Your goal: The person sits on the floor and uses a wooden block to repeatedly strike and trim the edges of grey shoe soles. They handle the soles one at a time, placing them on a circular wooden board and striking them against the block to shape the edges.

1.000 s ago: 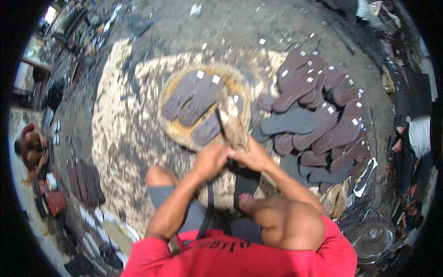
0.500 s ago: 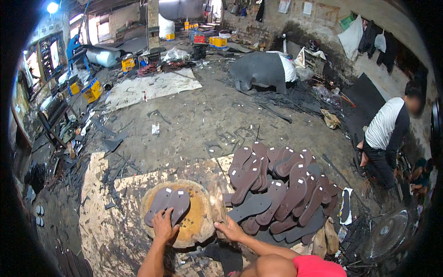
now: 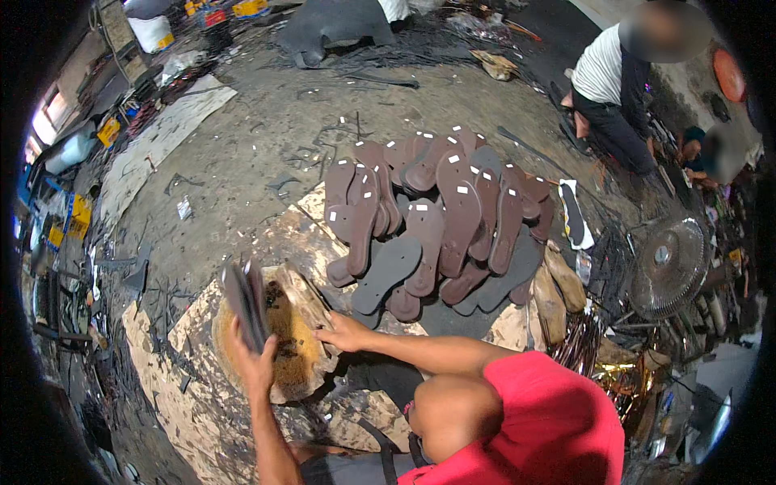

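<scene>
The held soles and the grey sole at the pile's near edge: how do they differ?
The held soles are tipped up in the left hand; the grey sole lies broadly flat on the pile. The held soles are bunched and blurred; the grey sole is single and sharper. Both are dark shoe soles.

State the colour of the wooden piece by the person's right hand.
Pale tan with darker patches; the wooden piece shows best in the head view.
</scene>
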### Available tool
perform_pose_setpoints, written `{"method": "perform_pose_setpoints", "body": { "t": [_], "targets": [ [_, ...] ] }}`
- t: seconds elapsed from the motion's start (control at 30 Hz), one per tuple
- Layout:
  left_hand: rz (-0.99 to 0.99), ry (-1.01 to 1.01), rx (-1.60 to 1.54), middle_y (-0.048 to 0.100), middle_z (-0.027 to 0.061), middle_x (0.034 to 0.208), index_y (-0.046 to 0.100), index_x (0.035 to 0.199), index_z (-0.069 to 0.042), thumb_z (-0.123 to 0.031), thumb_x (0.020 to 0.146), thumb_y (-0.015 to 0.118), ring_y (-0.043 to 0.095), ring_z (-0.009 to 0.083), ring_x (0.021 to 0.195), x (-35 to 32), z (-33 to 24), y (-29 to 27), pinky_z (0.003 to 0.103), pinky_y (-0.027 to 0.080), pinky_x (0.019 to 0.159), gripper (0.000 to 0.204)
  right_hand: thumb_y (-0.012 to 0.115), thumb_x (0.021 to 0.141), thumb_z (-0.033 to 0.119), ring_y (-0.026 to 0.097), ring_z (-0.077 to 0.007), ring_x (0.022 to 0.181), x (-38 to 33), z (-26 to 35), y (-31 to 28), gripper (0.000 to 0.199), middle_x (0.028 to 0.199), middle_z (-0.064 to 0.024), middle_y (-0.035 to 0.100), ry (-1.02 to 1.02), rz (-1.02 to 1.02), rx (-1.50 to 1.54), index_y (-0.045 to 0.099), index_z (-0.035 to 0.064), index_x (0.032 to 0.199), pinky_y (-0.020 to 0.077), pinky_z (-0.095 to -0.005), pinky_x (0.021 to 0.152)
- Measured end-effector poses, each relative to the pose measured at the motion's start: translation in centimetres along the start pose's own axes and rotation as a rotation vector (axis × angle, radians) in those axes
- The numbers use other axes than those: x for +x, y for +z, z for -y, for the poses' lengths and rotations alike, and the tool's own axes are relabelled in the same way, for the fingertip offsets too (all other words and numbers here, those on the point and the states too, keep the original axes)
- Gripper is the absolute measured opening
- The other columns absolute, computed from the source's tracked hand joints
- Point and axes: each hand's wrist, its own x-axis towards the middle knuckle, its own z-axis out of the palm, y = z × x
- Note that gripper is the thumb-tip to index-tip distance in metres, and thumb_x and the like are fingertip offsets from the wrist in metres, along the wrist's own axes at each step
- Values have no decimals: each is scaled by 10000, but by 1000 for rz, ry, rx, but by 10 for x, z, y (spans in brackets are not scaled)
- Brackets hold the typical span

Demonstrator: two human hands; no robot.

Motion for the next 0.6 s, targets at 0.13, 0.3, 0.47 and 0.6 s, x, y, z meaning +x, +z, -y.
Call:
{"method": "perform_pose_setpoints", "body": {
  "t": [0.13, 0.3, 0.47, 0.6],
  "targets": [
    [335, 266, -385, 407, 215, 1578, 404, 1557, -88, -300, 799, 874, 460, 344, 1421, 8, -117, 58, 465, 348, 1197, 917, 624, 955, 369, 632, -416, 1129, 8, -4, 8, 520, 1212, -300, 641, -380, 35, -8, 572, 5, 1322, 491, -497, 966],
    [244, 377, -78, 437, 242, 1567, 549, 1458, -103, -369, 893, 790, 432, 387, 1446, 1, -116, 35, 486, 331, 1199, 669, 649, 950, 285, 692, -281, 971, 4, -3, 0, 417, 1135, -173, 714, -286, 133, -10, 656, 40, 1287, 534, -424, 904],
    [33, -231, 229, 537, 245, 1469, 592, 1405, -88, -403, 985, 680, 472, 397, 1399, -124, 28, -59, 506, 363, 1177, 532, 641, 970, 373, 704, -308, 1005, -8, 14, -27, 475, 1083, -197, 748, -198, 212, 12, 710, -36, 1202, 527, -420, 925],
    [-316, -613, 137, 596, 194, 1406, 615, 1383, -57, -379, 958, 728, 570, 329, 1303, -274, 115, -127, 457, 465, 1091, 545, 723, 950, 302, 681, -271, 1056, 21, 40, -34, 530, 1149, -155, 718, -133, 285, -172, 599, -56, 1320, 520, -384, 921]
  ]
}}
